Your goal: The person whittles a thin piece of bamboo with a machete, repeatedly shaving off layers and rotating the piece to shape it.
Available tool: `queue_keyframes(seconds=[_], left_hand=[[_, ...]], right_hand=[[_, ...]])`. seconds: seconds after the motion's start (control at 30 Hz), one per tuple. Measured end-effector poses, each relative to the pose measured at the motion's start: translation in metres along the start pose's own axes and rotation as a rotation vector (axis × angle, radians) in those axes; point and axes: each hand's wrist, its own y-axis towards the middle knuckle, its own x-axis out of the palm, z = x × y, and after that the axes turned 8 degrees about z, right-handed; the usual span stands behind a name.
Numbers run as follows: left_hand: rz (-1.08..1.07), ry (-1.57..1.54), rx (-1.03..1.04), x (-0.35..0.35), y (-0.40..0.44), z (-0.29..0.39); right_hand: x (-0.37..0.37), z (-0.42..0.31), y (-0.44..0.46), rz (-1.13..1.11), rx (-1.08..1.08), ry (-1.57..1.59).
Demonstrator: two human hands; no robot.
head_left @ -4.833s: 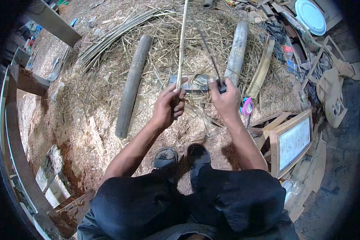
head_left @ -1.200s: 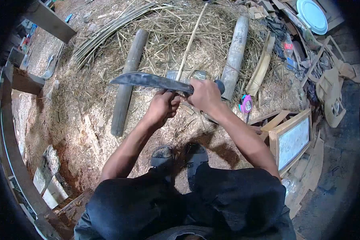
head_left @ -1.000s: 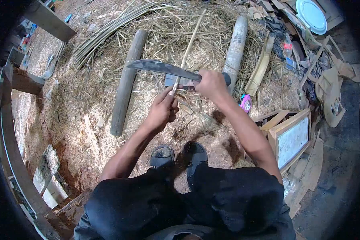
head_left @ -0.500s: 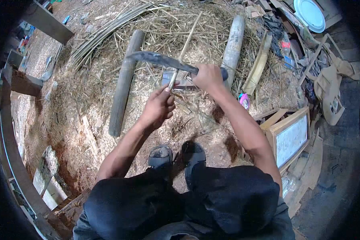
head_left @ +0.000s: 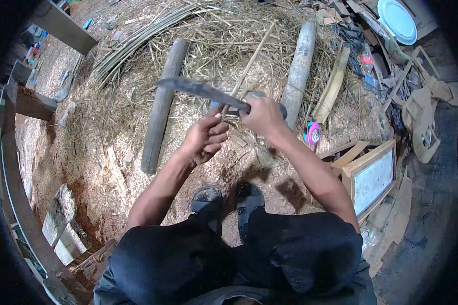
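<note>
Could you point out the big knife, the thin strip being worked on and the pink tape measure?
Big knife (head_left: 201,90): head view, middle of the blade.
Thin strip (head_left: 251,62): head view, length beyond the blade.
Pink tape measure (head_left: 315,134): head view, round face.

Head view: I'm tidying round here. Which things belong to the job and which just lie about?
In use: big knife in right hand; thin strip in left hand; probably the strip bundle.

Apparently just lying about: pale round disc; red-labelled bottle; framed panel.

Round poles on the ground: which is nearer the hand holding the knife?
The paler right pole: its near end appears beside the right hand, the darker left pole farther off.
</note>
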Motion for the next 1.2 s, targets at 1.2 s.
queue_keyframes(seconds=[1.2], left_hand=[[0.030,-0.365,-0.003,-0.007,0.001,0.010]], right_hand=[[0.021,0.000,0.022,0.000,0.178,0.313]])
